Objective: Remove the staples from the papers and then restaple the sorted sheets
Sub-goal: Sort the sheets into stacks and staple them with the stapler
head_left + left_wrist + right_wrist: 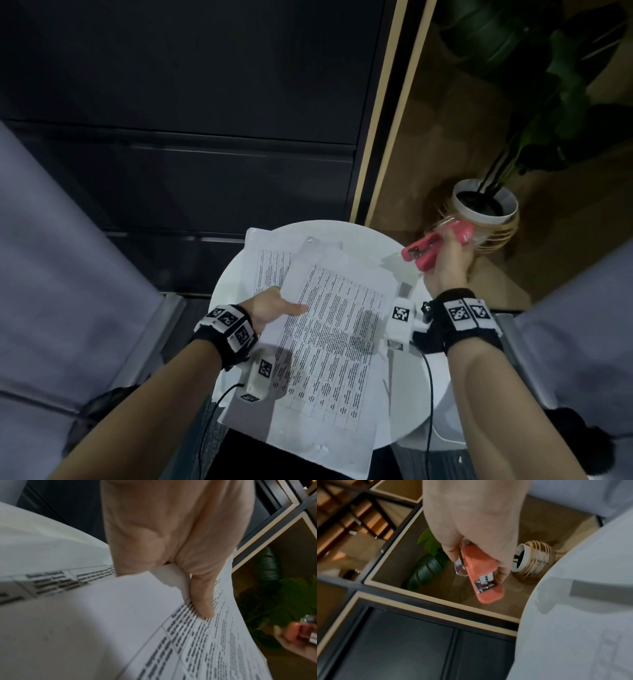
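**Stapler aloft, sheets pinned**

Printed papers (pixel 329 329) lie fanned across a round white table (pixel 407 411). The left hand (pixel 274 306) pinches their nine o'clock edge, fingers hidden beneath. At two o'clock, the right hand (pixel 448 270) clasps a pink stapler (pixel 428 251), blurred, before a potted plant (pixel 486 205).

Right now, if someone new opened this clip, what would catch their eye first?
First the pink stapler, gripped in the right hand and held up past the right edge of the round white table. Next, the printed sheets spread over the tabletop, with the left hand holding the top sheet at its left edge, thumb on the print. Behind the stapler stands a white plant pot on the floor.
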`<action>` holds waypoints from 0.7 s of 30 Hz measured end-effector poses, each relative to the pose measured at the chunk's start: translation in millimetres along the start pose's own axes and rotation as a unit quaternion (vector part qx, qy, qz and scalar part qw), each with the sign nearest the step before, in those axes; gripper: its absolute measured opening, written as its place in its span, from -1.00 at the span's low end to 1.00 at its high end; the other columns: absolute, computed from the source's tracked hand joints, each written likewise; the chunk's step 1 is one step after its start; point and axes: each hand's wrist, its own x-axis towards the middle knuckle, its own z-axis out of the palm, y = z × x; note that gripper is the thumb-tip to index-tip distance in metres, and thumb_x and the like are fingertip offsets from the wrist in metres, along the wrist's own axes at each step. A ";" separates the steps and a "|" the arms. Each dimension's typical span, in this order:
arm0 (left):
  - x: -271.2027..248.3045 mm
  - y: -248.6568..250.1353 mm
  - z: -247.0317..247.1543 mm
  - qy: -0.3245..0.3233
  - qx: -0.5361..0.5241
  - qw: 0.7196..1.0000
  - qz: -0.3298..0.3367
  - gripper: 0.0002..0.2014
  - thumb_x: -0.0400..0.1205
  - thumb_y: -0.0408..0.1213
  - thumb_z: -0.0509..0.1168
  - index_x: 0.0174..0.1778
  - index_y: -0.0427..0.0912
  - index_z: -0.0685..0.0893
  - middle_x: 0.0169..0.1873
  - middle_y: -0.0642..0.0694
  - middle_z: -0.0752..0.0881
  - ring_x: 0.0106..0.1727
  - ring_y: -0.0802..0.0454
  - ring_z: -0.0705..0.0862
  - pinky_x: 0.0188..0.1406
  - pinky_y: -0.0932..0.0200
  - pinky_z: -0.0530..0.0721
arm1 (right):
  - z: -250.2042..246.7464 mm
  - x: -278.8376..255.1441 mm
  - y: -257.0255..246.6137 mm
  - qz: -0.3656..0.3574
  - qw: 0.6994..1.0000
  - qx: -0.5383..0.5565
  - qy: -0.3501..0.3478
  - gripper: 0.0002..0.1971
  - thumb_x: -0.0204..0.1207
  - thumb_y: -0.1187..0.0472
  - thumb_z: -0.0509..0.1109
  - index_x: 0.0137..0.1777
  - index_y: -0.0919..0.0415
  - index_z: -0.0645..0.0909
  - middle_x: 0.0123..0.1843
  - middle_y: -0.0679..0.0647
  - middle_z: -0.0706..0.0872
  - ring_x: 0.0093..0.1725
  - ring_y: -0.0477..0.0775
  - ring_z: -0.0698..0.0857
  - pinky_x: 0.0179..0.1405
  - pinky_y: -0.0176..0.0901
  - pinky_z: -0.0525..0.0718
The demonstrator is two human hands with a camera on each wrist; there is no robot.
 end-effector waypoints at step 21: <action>-42.5 25.5 28.8 -0.045 0.090 0.993 0.067 -0.51 0.62 -0.34 0.37 0.47 -0.26 0.44 0.41 -0.12 0.59 0.50 -0.09 0.47 0.53 0.01 0.32 | 77.1 -85.7 5.6 -0.087 0.986 -0.109 -0.093 -0.66 0.66 -0.17 0.25 0.10 0.11 0.57 -0.11 0.04 0.69 -0.14 -0.05 0.72 -0.25 -0.32 0.61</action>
